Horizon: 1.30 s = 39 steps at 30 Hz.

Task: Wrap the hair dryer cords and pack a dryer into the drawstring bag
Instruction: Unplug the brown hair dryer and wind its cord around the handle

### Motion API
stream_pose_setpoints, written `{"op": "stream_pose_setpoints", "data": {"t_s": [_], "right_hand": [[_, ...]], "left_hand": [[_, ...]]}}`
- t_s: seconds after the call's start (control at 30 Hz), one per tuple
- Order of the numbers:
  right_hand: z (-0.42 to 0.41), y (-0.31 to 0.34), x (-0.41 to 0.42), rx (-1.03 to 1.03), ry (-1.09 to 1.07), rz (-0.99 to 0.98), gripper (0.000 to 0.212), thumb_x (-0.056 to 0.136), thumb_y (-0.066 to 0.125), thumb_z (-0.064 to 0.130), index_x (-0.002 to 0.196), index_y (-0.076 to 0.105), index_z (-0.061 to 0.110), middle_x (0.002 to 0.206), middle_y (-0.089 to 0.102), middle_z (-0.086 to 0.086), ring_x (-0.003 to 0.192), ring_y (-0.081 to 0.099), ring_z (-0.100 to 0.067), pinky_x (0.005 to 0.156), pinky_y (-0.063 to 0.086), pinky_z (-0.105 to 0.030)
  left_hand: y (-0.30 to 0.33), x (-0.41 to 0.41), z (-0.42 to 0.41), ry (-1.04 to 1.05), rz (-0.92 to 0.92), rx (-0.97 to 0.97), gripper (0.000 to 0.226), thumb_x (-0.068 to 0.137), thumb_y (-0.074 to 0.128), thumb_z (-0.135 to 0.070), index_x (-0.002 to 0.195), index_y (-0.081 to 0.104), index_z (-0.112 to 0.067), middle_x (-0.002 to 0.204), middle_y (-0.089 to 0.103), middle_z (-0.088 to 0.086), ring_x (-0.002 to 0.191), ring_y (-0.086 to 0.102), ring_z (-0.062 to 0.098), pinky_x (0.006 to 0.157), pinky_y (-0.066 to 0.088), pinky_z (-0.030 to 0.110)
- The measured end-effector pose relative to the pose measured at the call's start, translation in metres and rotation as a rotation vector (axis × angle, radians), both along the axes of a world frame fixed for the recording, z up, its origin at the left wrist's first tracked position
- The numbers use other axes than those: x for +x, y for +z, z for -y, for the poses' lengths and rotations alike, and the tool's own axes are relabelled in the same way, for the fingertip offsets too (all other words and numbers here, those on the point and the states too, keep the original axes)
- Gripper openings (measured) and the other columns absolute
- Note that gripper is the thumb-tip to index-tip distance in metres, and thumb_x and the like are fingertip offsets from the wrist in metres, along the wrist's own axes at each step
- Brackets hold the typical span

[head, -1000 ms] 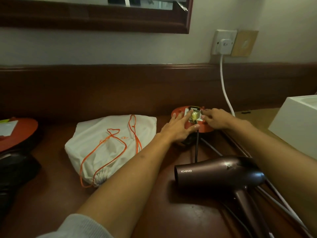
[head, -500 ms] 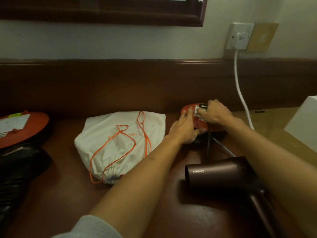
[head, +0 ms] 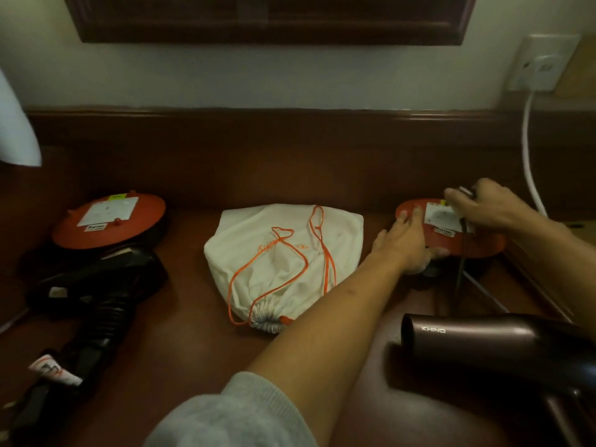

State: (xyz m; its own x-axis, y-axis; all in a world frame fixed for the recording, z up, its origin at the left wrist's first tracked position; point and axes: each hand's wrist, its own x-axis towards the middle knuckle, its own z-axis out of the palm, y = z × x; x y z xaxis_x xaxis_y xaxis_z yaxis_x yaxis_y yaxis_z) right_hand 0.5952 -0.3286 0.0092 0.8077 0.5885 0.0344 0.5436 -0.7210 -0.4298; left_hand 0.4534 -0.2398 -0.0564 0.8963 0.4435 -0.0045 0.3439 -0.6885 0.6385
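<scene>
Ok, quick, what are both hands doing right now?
Left hand: open, fingers laid flat on the orange reel, steadying it.
Right hand: pinching the dark plug at the reel's socket plate; its cord hangs down.

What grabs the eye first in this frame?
Both hands work at the red reel at back right: the left hand lies flat on its top, the right hand pinches a plug just above it. A white drawstring bag with orange cords lies mid-table. A brown hair dryer lies near right, a black one far left.
</scene>
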Motion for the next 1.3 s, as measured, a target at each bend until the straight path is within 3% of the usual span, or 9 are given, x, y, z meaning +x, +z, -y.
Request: {"op": "stream_pose_setpoints", "data": {"t_s": [0.1, 0.23, 0.33, 0.5, 0.7, 0.93, 1.07, 1.2, 1.3], "right_hand": [[0.010, 0.000, -0.006, 0.065, 0.013, -0.001, 0.073, 0.097, 0.051, 0.054, 0.144, 0.035, 0.001, 0.138, 0.051, -0.027, 0.117, 0.056, -0.041, 0.080, 0.045, -0.041], [0.013, 0.004, -0.030, 0.055, 0.142, 0.102, 0.065, 0.093, 0.063, 0.046, 0.141, 0.044, 0.006, 0.132, 0.054, -0.019, 0.103, 0.055, -0.029, 0.076, 0.043, -0.035], [0.014, 0.016, -0.048, 0.035, 0.226, 0.165, 0.068, 0.089, 0.071, 0.041, 0.141, 0.046, 0.007, 0.135, 0.051, -0.017, 0.112, 0.055, -0.030, 0.081, 0.044, -0.034], [0.013, 0.017, -0.076, -0.048, 0.328, 0.024, 0.072, 0.086, 0.077, 0.034, 0.146, 0.044, 0.011, 0.145, 0.052, -0.011, 0.128, 0.053, -0.027, 0.095, 0.041, -0.031], [0.025, -0.003, -0.107, -0.077, 0.422, -0.035, 0.066, 0.087, 0.076, 0.029, 0.144, 0.047, 0.012, 0.136, 0.058, -0.011, 0.113, 0.059, -0.024, 0.090, 0.048, -0.031], [0.106, 0.000, -0.135, 0.061, 0.295, 0.070, 0.047, 0.090, 0.072, 0.030, 0.133, 0.057, 0.017, 0.126, 0.063, -0.005, 0.108, 0.057, -0.016, 0.088, 0.046, -0.031], [0.169, -0.018, -0.177, 0.168, 0.132, 0.129, 0.042, 0.088, 0.072, 0.025, 0.126, 0.060, 0.013, 0.118, 0.052, -0.004, 0.113, 0.051, -0.023, 0.093, 0.046, -0.037], [0.240, -0.046, -0.229, 0.252, -0.083, 0.122, 0.053, 0.077, 0.082, 0.033, 0.121, 0.058, 0.019, 0.115, 0.040, -0.001, 0.116, 0.048, -0.029, 0.095, 0.048, -0.047], [0.270, -0.067, -0.244, 0.085, -0.136, 0.044, 0.066, 0.070, 0.086, 0.044, 0.126, 0.059, 0.019, 0.114, 0.050, -0.002, 0.115, 0.051, -0.028, 0.097, 0.047, -0.047]], "left_hand": [[-0.004, -0.003, 0.007, 0.023, 0.049, 0.000, 0.096, 0.096, 0.064, -0.045, 0.161, -0.002, -0.020, 0.170, 0.003, 0.011, 0.157, 0.004, 0.026, 0.124, 0.007, 0.054], [-0.004, -0.009, 0.008, 0.064, 0.091, -0.083, 0.095, 0.094, 0.067, -0.042, 0.161, 0.003, -0.025, 0.170, 0.005, 0.010, 0.155, 0.013, 0.032, 0.125, 0.012, 0.053], [-0.004, -0.024, 0.002, 0.162, 0.211, -0.193, 0.084, 0.095, 0.065, -0.018, 0.161, 0.013, -0.023, 0.169, 0.013, 0.008, 0.155, 0.014, 0.031, 0.126, 0.016, 0.049], [0.008, -0.071, -0.004, 0.274, 0.330, -0.305, 0.096, 0.079, 0.051, 0.010, 0.161, 0.017, -0.026, 0.165, 0.029, -0.001, 0.144, 0.041, 0.027, 0.104, 0.051, 0.050], [0.030, -0.108, 0.035, 0.228, 0.344, -0.188, 0.085, 0.072, 0.052, -0.017, 0.153, 0.031, -0.031, 0.150, 0.049, 0.009, 0.125, 0.056, 0.033, 0.098, 0.053, 0.051], [0.020, -0.135, 0.096, -0.028, 0.188, 0.122, 0.049, 0.096, 0.058, -0.040, 0.142, 0.044, -0.033, 0.143, 0.051, 0.000, 0.130, 0.047, 0.025, 0.106, 0.039, 0.049], [0.007, -0.148, 0.109, -0.107, 0.005, 0.022, 0.055, 0.099, 0.045, -0.060, 0.144, 0.042, -0.029, 0.137, 0.058, 0.005, 0.123, 0.055, 0.026, 0.099, 0.043, 0.047], [-0.005, -0.159, 0.110, -0.094, 0.067, 0.013, 0.052, 0.099, 0.035, -0.066, 0.127, 0.054, -0.027, 0.118, 0.067, 0.006, 0.102, 0.064, 0.024, 0.082, 0.052, 0.042], [-0.018, -0.163, 0.111, -0.056, 0.148, 0.006, 0.057, 0.098, 0.030, -0.071, 0.118, 0.058, -0.026, 0.107, 0.068, 0.004, 0.093, 0.065, 0.018, 0.079, 0.057, 0.041]]}}
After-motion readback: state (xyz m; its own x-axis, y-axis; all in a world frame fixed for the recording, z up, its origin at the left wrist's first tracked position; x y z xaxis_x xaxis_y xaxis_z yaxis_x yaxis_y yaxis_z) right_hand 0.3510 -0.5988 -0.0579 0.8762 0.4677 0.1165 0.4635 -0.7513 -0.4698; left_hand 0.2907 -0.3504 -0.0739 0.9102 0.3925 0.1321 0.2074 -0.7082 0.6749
